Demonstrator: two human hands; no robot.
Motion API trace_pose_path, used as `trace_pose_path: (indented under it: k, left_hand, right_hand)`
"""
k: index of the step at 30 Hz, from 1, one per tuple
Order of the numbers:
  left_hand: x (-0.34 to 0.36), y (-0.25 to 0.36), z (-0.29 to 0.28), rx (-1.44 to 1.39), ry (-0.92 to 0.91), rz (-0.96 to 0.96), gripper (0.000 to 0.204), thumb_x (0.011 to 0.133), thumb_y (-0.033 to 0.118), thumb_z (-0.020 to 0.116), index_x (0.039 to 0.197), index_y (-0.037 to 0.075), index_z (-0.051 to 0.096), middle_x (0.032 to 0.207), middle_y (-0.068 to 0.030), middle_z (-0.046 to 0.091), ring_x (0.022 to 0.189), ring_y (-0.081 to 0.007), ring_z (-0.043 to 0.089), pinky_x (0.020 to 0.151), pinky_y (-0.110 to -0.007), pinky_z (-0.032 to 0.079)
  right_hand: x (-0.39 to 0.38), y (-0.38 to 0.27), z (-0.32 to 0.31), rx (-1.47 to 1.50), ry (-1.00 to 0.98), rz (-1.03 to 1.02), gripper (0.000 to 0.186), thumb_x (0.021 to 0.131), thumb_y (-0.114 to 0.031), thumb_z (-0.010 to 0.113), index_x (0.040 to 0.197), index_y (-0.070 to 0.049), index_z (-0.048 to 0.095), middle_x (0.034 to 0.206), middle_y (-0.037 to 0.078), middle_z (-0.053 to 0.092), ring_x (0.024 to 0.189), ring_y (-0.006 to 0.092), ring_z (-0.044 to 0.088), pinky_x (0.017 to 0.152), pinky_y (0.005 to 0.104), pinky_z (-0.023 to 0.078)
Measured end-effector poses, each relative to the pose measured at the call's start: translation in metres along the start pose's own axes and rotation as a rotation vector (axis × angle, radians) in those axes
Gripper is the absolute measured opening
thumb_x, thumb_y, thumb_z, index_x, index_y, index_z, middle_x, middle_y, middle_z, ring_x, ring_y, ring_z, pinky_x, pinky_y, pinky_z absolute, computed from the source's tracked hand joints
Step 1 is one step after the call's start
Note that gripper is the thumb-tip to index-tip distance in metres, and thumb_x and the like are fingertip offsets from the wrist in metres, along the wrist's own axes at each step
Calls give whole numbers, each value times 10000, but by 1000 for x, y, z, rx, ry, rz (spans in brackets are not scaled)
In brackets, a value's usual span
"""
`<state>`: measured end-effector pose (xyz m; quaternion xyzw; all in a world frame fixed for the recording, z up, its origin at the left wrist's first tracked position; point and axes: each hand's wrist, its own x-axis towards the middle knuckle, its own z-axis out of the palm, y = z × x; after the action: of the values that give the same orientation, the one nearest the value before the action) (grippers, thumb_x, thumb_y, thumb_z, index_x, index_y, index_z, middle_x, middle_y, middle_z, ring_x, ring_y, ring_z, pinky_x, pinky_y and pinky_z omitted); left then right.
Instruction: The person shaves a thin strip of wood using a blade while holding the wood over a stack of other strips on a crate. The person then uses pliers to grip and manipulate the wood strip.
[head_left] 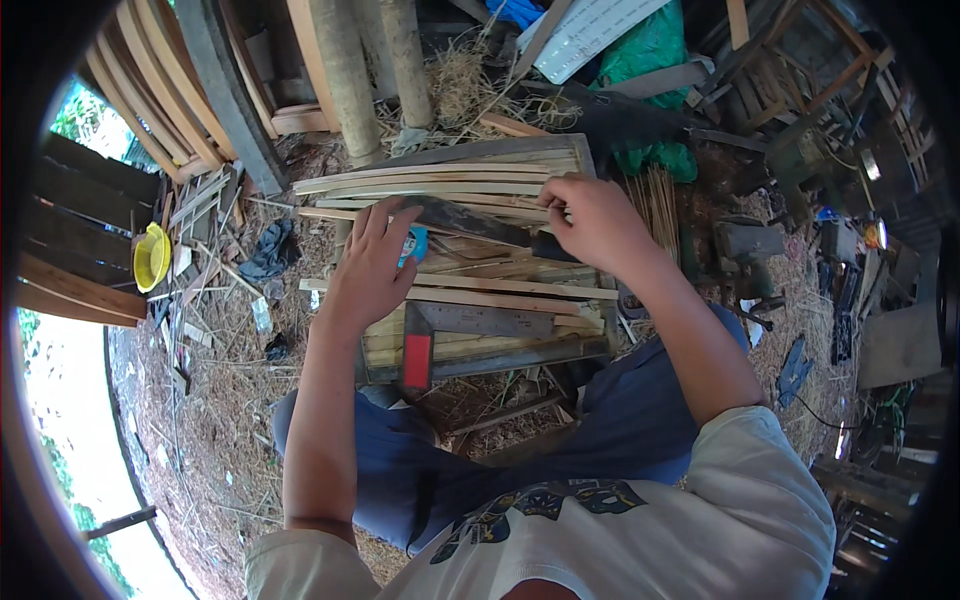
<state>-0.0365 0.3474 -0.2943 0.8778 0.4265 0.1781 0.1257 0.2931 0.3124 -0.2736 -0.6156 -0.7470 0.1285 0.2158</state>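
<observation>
Shaving-strewn floor around a low wooden table — slim strips and a dark blade on top.
Nearest, a metal square laps its red end over the table's near rim; pale, straight-edged strips jut past the left edge. Left grip, fingers bent, overlaps a blue tape measure — cannot tell if closed on it. Right grip, curled narrow, is right by the blade's black handle; its hold is hidden. Between them, the blade is broad and scuffed. Beyond, rough round posts.
</observation>
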Motion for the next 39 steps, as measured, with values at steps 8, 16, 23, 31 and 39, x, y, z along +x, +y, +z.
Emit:
trace_pose_path:
  k: [8,16,23,31,39]
  left_hand:
    - [28,32,21,-101,-44,132,610,921,54,719,1511,100,571,1585,-164,494,1473,-420,464,1228,-507,427]
    - [52,55,48,-86,-46,280,552,945,123,753,1478,96,611,1574,-158,531,1446,-400,498,1228,-499,415]
    - [63,61,61,-83,-9,312,450,947,134,756,1381,47,679,1472,-167,619,1363,-405,569,1164,-489,451]
    - [67,56,63,-86,-32,301,449,938,158,769,1369,72,681,1465,-140,615,1326,-394,575,1154,-502,456]
    - [66,52,53,-84,-75,302,490,954,161,757,1422,63,649,1502,-171,608,1357,-412,576,1179,-510,445]
  right_hand:
    - [-48,59,-48,-52,132,200,186,902,-60,756,1081,-56,705,979,139,764,938,340,755,811,427,590]
    - [-85,91,-64,-112,333,308,181,904,-134,788,1055,-105,693,964,60,740,953,311,738,833,485,535]
    - [-91,107,-57,-7,237,274,180,905,-171,801,1040,-106,702,954,68,729,942,312,727,841,504,516]
    - [-67,97,-42,-4,166,244,169,901,-182,797,1032,-114,714,985,64,728,1016,322,712,893,523,500]
    - [-26,77,-21,-108,110,72,205,911,-167,793,1103,-129,734,1069,56,715,1140,304,657,980,480,468]
